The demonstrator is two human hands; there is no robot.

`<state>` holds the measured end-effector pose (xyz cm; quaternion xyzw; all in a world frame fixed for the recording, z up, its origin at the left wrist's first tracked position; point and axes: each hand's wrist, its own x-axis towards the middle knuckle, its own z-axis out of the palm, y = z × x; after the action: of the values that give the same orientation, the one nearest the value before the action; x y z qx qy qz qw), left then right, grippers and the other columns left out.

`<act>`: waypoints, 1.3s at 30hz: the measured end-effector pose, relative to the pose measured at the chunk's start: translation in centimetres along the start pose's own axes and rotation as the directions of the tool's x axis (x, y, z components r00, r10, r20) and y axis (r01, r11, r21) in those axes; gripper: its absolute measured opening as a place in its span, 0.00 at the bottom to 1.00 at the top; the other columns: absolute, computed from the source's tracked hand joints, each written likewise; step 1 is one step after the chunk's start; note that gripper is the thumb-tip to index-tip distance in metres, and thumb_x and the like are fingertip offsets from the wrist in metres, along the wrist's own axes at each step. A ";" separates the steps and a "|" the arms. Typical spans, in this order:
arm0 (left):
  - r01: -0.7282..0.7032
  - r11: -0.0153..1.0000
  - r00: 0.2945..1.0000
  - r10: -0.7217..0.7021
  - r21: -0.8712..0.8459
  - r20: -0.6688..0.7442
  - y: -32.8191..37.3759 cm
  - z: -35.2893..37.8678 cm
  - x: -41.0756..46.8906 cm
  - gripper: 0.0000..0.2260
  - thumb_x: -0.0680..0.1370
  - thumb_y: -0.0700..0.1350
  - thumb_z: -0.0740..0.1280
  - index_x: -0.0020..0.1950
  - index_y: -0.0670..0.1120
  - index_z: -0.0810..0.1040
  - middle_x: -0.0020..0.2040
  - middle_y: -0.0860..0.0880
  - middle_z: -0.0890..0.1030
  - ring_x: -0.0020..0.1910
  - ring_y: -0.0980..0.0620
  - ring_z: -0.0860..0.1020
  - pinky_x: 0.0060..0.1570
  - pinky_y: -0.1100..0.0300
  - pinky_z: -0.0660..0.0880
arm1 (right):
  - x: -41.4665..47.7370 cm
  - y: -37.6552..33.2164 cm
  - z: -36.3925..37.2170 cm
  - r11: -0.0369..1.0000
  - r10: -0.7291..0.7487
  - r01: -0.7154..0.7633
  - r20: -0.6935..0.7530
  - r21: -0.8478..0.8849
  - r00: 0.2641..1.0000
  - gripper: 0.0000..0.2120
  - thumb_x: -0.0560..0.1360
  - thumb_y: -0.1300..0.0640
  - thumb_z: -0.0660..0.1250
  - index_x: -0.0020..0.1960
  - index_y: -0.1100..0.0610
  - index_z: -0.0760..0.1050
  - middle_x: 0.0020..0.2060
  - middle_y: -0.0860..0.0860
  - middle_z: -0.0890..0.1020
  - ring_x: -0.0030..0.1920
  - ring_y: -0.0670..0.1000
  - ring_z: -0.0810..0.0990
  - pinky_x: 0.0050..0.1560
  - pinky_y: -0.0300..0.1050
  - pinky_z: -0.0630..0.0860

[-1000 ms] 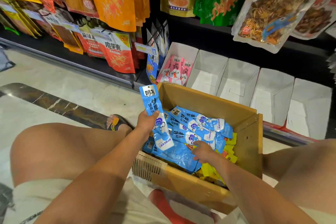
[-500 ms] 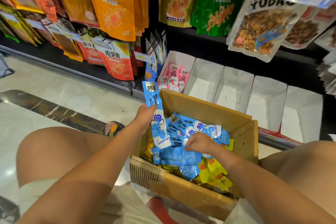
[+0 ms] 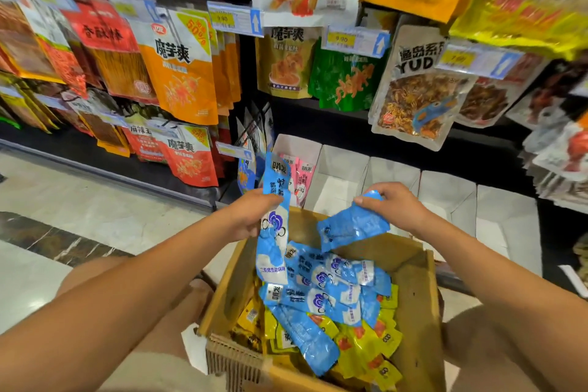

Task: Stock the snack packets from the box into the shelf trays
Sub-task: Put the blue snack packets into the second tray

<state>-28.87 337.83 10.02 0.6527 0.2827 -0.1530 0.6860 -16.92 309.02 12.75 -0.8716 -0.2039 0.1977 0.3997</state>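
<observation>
left hand (image 3: 251,216): we grip an upright blue packet (image 3: 275,226) | right hand (image 3: 394,207): we pinch a second blue packet (image 3: 353,226) over the box (image 3: 410,296) | leftmost tray (image 3: 299,145): we see pink packets (image 3: 304,178)

The blue packets (image 3: 321,289) are patterned with white patches and a dark blue swirl; the yellow packets (image 3: 366,340) are marked with red. The box (image 3: 410,296) is brown. The pink packets (image 3: 304,180), perhaps printed in white, are seen against white trays (image 3: 445,197). The floor (image 3: 95,210) is veined cream.
</observation>
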 end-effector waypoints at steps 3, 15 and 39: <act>0.023 0.998 1.000 -0.022 -0.050 0.016 0.0 1.8 1.0 0.11 0.83 0.41 0.65 0.65 0.40 0.77 0.56 0.38 0.86 0.54 0.38 0.85 0.60 0.36 0.79 | 0.7 0.6 -1.7 0.996 -0.002 0.015 -0.141 0.089 0.990 0.13 0.77 0.50 0.72 0.41 0.59 0.80 0.37 0.56 0.83 0.37 0.51 0.82 0.38 0.47 0.76; 0.234 0.901 0.959 -0.152 -0.364 0.241 1.6 6.3 6.1 0.23 0.83 0.60 0.63 0.66 0.45 0.80 0.60 0.39 0.84 0.61 0.40 0.83 0.65 0.40 0.76 | 0.9 -1.5 2.9 0.971 -0.187 0.211 -0.192 0.111 0.963 0.04 0.76 0.53 0.73 0.45 0.53 0.85 0.37 0.42 0.85 0.38 0.39 0.81 0.41 0.37 0.76; 0.024 0.973 0.998 -0.008 -0.230 0.070 2.8 7.5 7.9 0.17 0.77 0.32 0.72 0.65 0.39 0.79 0.55 0.39 0.86 0.55 0.37 0.84 0.56 0.40 0.82 | 3.7 1.0 4.9 0.807 0.374 -0.363 0.071 0.467 0.925 0.08 0.79 0.49 0.69 0.54 0.51 0.81 0.44 0.48 0.84 0.37 0.45 0.74 0.34 0.39 0.69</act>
<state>-19.56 331.98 7.54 0.5609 0.2800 -0.1469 0.7651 -16.15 313.35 8.38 -0.7731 0.0281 0.3043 0.5557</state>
